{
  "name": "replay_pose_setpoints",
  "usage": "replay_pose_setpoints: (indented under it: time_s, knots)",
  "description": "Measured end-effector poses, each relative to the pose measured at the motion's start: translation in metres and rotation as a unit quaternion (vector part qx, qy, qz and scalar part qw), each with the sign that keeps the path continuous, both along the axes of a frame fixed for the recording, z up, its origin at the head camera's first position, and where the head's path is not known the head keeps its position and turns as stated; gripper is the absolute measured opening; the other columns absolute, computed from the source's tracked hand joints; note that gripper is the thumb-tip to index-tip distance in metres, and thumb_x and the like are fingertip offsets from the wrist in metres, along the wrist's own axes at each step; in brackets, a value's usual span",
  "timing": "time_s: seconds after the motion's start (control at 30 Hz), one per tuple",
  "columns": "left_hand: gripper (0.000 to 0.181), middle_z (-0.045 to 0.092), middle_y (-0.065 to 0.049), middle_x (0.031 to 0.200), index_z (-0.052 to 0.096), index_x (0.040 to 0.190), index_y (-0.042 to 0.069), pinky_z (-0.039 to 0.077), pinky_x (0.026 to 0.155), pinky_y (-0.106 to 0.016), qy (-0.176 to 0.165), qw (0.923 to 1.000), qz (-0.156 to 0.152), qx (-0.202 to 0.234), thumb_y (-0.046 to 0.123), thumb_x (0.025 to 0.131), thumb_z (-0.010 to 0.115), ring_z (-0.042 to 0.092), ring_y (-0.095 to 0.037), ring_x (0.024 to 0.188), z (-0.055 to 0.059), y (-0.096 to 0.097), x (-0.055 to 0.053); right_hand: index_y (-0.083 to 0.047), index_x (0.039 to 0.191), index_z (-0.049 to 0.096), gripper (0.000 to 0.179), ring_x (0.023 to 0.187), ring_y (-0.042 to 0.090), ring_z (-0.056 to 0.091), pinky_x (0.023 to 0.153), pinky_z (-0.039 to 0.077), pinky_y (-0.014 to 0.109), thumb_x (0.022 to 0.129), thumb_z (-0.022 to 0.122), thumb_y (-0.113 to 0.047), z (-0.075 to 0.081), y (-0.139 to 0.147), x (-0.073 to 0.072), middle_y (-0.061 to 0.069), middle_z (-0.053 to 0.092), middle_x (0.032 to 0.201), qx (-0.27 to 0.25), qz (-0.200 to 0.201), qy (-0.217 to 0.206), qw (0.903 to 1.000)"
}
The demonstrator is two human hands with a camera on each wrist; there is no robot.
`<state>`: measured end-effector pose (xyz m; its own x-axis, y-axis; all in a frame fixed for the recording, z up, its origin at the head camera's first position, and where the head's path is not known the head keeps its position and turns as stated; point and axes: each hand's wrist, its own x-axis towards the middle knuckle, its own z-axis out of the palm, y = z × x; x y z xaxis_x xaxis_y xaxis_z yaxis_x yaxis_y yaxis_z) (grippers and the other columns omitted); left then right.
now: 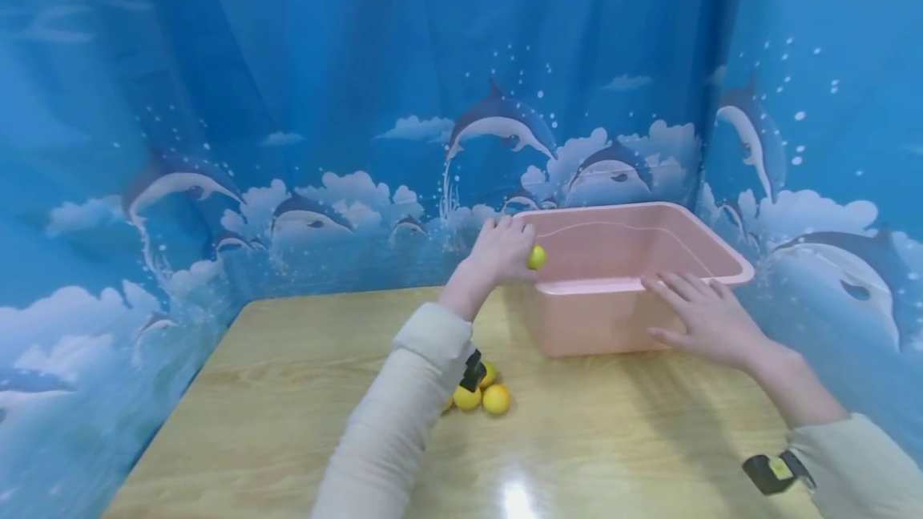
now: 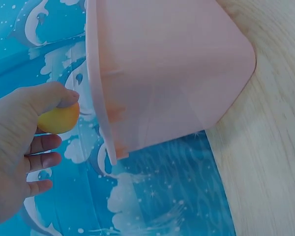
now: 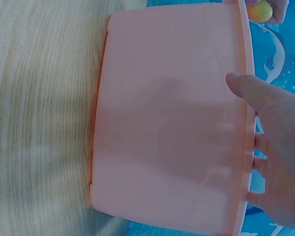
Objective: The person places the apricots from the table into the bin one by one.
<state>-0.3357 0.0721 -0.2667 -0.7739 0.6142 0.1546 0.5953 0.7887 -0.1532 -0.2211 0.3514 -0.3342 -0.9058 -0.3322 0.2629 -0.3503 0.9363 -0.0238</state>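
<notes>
In the head view my left hand point(image 1: 500, 249) is at the left end of a pink plastic tub point(image 1: 598, 319), level with its rim. It holds a small yellow-orange fruit point(image 2: 60, 119), round like a small orange, between thumb and index finger, the other fingers loosely bent in the left wrist view. My right hand point(image 1: 710, 319) lies over the tub's near long rim, fingers extended and spread. In the right wrist view its thumb point(image 3: 243, 88) is on the outer-wall side and the other fingertips reach behind the rim.
Several more yellow-orange fruits point(image 1: 496, 399) lie grouped on the wooden table point(image 1: 577, 455), partly hidden by my left forearm. A blue dolphin-print curtain point(image 1: 324, 102) hangs close behind the table and tub. The tub's inside floor is hidden by its near wall.
</notes>
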Motion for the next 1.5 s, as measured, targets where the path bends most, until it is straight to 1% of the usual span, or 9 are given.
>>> replay_pose_setpoints:
  time_s: [0.23,0.4,0.67,0.77,0.87,1.07,1.17,1.33,1.5]
  knots:
    - [0.052,0.049,-0.003,0.125,0.048,0.12,0.014,0.029,0.101,-0.046,0.005,1.0,0.006,-0.006,0.047,0.083,0.063,0.038,-0.021,0.12,-0.006,0.016,0.001,-0.009,0.143,0.031,0.074,0.124,0.046,0.029,0.097,0.016,0.066,0.084,0.065,-0.038,-0.003,-0.002,0.002,0.027,0.035,0.138,0.008,-0.001,0.013,0.9999]
    - [0.05,0.049,-0.002,0.12,0.047,0.12,0.015,0.031,0.099,-0.043,0.022,0.9996,0.001,-0.019,0.046,0.084,0.062,0.039,-0.019,0.114,-0.009,0.026,0.004,-0.008,0.143,0.032,0.074,0.126,0.046,0.028,0.097,0.015,0.066,0.084,0.064,-0.039,-0.002,-0.003,0.002,0.026,0.034,0.139,0.009,-0.005,0.004,0.9999]
    - [0.046,0.05,0.0,0.111,0.049,0.116,0.016,0.031,0.096,-0.041,0.048,0.9986,0.001,-0.022,0.045,0.083,0.063,0.041,-0.018,0.107,-0.019,0.034,0.008,-0.009,0.142,0.033,0.072,0.124,0.046,0.031,0.096,0.018,0.066,0.085,0.064,-0.04,-0.003,-0.006,0.001,0.026,0.035,0.138,0.012,0.014,0.008,0.9998]
    - [0.046,0.051,0.001,0.109,0.05,0.116,0.016,0.032,0.094,-0.04,0.058,0.998,0.002,-0.025,0.048,0.083,0.061,0.041,-0.017,0.104,-0.022,0.035,0.008,-0.009,0.142,0.033,0.072,0.124,0.046,0.031,0.096,0.018,0.066,0.084,0.064,-0.04,-0.004,-0.008,0.0,0.026,0.035,0.138,0.015,0.014,0.009,0.9998]
    - [0.051,0.051,0.0,0.111,0.051,0.117,0.016,0.032,0.095,-0.04,0.06,0.9979,0.004,-0.025,0.053,0.083,0.059,0.042,-0.017,0.105,-0.021,0.035,0.008,-0.008,0.142,0.033,0.073,0.124,0.046,0.031,0.096,0.018,0.066,0.084,0.064,-0.04,-0.004,-0.009,-0.001,0.026,0.035,0.138,0.017,0.012,0.009,0.9997]
    - [0.061,0.051,-0.001,0.125,0.049,0.126,0.014,0.029,0.101,-0.042,0.068,0.997,0.003,-0.037,0.058,0.084,0.054,0.041,-0.019,0.118,-0.012,0.03,0.009,-0.007,0.141,0.035,0.071,0.124,0.046,0.032,0.096,0.018,0.066,0.084,0.065,-0.039,-0.002,-0.009,0.0,0.026,0.036,0.137,0.021,0.007,0.015,0.9996]
    - [0.056,0.051,-0.002,0.123,0.051,0.122,0.014,0.029,0.1,-0.043,0.07,0.997,-0.004,-0.032,0.056,0.085,0.054,0.041,-0.02,0.119,-0.009,0.023,0.01,-0.007,0.141,0.035,0.072,0.124,0.046,0.032,0.096,0.017,0.066,0.084,0.065,-0.039,-0.001,-0.008,0.001,0.027,0.036,0.137,0.021,0.002,0.016,0.9997]
    - [0.047,0.052,-0.002,0.118,0.053,0.115,0.014,0.03,0.098,-0.045,0.076,0.9967,-0.015,-0.024,0.052,0.087,0.054,0.042,-0.021,0.118,-0.008,0.009,0.01,-0.007,0.142,0.033,0.073,0.124,0.046,0.031,0.096,0.017,0.066,0.084,0.065,-0.039,-0.002,-0.006,0.001,0.027,0.035,0.137,0.025,-0.001,0.02,0.9995]
    - [0.045,0.056,-0.002,0.112,0.055,0.113,0.013,0.031,0.098,-0.045,0.084,0.9961,-0.026,-0.007,0.049,0.088,0.054,0.047,-0.021,0.109,-0.009,-0.008,0.012,-0.006,0.141,0.033,0.074,0.124,0.046,0.03,0.097,0.016,0.066,0.084,0.065,-0.04,-0.002,-0.003,0.001,0.027,0.035,0.138,0.026,-0.007,0.017,0.9995]
